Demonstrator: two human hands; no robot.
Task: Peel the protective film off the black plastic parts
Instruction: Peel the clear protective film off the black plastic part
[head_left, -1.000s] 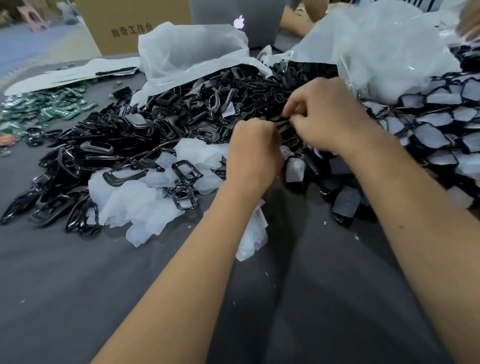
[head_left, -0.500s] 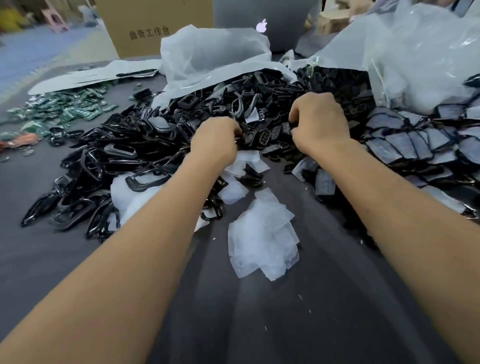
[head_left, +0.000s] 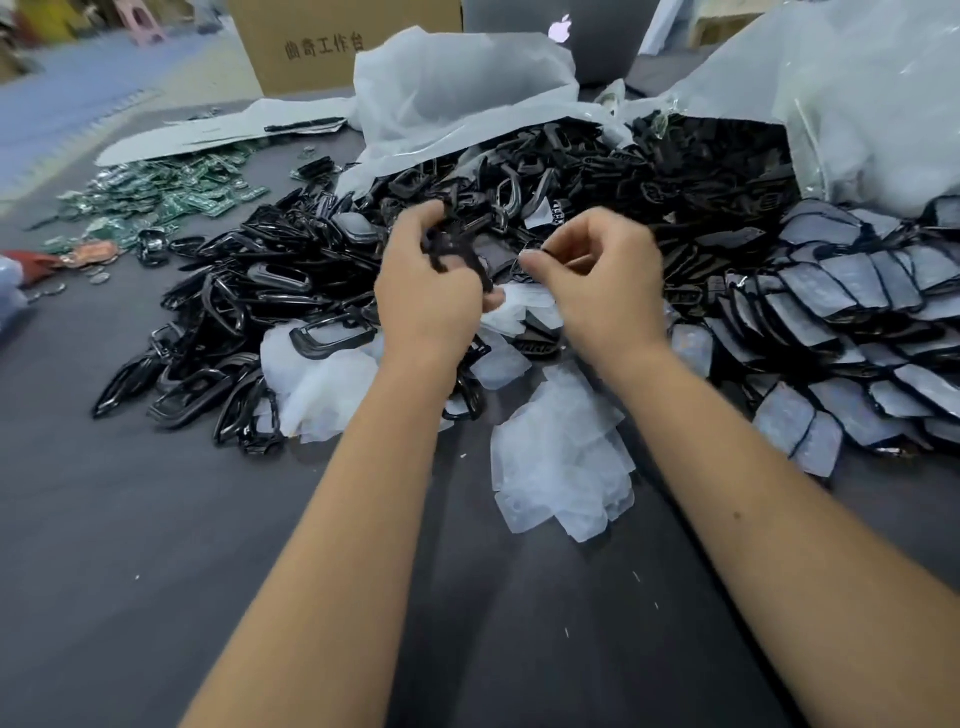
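Note:
My left hand (head_left: 426, 296) grips a black plastic part (head_left: 454, 244), raised above the heap of black parts (head_left: 291, 280). My right hand (head_left: 597, 275) is level with it, thumb and forefinger pinched at a small dark edge; motion blur hides what it is. Whitish film (head_left: 524, 306) hangs below and between both hands. Peeled film pieces (head_left: 561, 467) lie in a pile on the dark table in front of me. Parts still covered with film (head_left: 841, 317) are stacked at the right.
A white plastic bag (head_left: 457, 98) spills black parts at the back. Green circuit boards (head_left: 171, 192) lie at the far left. A cardboard box (head_left: 332, 47) and a laptop (head_left: 566, 31) stand behind. Another clear bag (head_left: 872, 93) fills the back right. Grey table (head_left: 156, 571) spreads near me.
Both hands have lifted out of the heap and come closer together. The left hand now holds a black part up, and the right hand pinches beside it.

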